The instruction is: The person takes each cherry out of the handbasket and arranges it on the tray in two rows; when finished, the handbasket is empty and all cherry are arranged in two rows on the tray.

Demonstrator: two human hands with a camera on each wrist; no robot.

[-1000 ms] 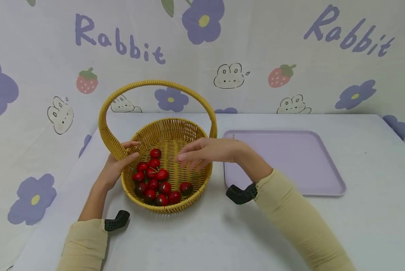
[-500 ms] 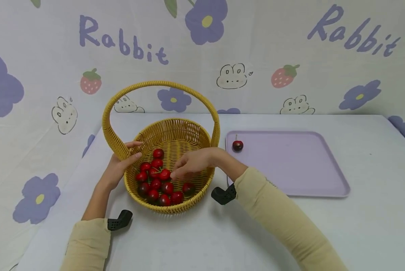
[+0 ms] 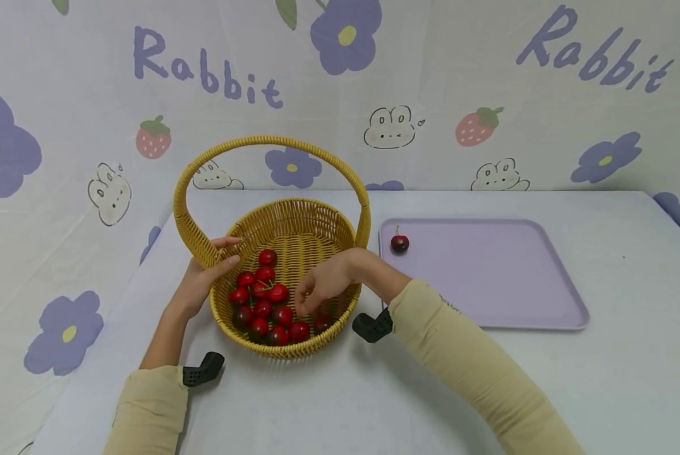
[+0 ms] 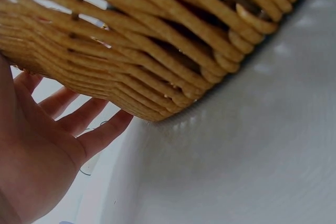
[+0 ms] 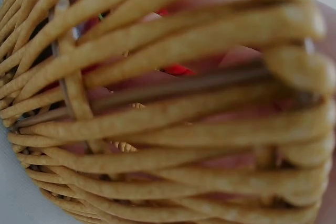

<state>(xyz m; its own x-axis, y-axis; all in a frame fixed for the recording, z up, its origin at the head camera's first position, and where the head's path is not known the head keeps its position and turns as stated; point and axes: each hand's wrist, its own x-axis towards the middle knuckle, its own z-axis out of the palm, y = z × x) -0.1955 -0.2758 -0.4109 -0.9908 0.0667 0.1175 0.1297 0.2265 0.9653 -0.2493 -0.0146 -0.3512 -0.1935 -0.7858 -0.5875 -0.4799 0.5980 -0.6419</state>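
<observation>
A round yellow wicker basket [image 3: 283, 349] with a tall arched handle holds several dark red cherries [image 3: 262, 308], mostly at its left and front. My left hand [image 3: 194, 278] grips the basket at the foot of the handle, thumb over the rim; in the left wrist view its fingers [image 4: 107, 134] lie against the outer wall. Inside the basket, my right hand [image 3: 327, 281] reaches down with bent fingers, close beside a cherry [image 3: 323, 321] near the right front wall. I cannot tell whether it pinches anything. In the right wrist view the basket's weave [image 5: 173, 119] covers most of that hand.
A flat lilac tray [image 3: 488, 272] lies right of the basket on the white table [image 3: 431, 404]. One cherry [image 3: 399, 244] with its stem up sits in the tray's far left corner. Behind the table hangs a cloth [image 3: 431, 69] printed with rabbits and flowers.
My right hand has moved down and forward into the basket, its fingers bending toward the front right cherry. The cherry on the tray came into view. My left hand stays at the basket.
</observation>
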